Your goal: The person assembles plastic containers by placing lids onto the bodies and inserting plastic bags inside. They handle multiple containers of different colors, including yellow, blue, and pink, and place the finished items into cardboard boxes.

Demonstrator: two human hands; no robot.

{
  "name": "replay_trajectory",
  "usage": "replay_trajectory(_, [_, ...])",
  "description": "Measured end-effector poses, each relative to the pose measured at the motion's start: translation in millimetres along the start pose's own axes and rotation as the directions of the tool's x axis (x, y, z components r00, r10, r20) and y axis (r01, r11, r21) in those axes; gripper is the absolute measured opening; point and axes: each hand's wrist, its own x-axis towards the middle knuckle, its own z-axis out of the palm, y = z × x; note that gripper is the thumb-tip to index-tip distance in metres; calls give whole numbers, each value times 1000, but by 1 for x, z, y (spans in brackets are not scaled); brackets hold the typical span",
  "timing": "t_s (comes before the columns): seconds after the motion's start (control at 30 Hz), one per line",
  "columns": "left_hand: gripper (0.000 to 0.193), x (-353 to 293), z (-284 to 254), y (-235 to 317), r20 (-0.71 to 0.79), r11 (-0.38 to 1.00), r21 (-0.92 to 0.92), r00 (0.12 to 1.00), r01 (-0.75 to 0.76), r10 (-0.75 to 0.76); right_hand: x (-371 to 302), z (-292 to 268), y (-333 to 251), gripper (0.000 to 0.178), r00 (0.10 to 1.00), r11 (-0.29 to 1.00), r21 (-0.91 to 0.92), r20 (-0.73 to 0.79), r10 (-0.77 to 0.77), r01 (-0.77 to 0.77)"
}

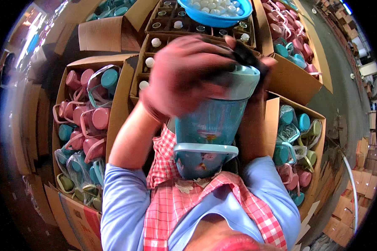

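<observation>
A translucent blue plastic jug (209, 125) with printed motifs leans against my lap, its base near my checked apron. Its pale blue carrying handle (205, 148) hangs across the lower part. My left hand (188, 73), in a reddish glove blurred by motion, wraps over the jug's upper end from the left. On the far side of the pale blue rim (250, 81), my right hand (257, 69) grips in shadow, with only some fingertips lit. Both hands hide most of the jug's top, so I cannot make out how the lid sits.
Boxes of pink, blue and green jugs stand at left (86, 113), right (295, 154) and far right (295, 33). Ahead is a divided carton (157, 25) with white-capped bottles, bearing a blue basin (249, 10) full of white round pieces. A pale pole (352, 188) lies at right.
</observation>
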Motion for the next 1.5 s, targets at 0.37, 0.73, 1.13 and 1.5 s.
replay_trajectory(0.37, [31,22,18,47,-19,964,227,990,142,-142,-18,0,-24,96,983,972,-216,-172,59,-96])
replay_trajectory(0.73, [30,-62,15,-40,5,320,-906,765,275,-644,-11,46,-54,78,995,597,-799,-101,-4,-79])
replay_trajectory(1.13, [26,-94,166,-18,307,84,-743,450,664,-838,63,222,-78,27,372,301,-722,612,698,623])
replay_trajectory(1.5, [27,-116,90,41,411,71,-773,584,630,-700,-3,200,-75,22,919,-292,-933,86,386,210])
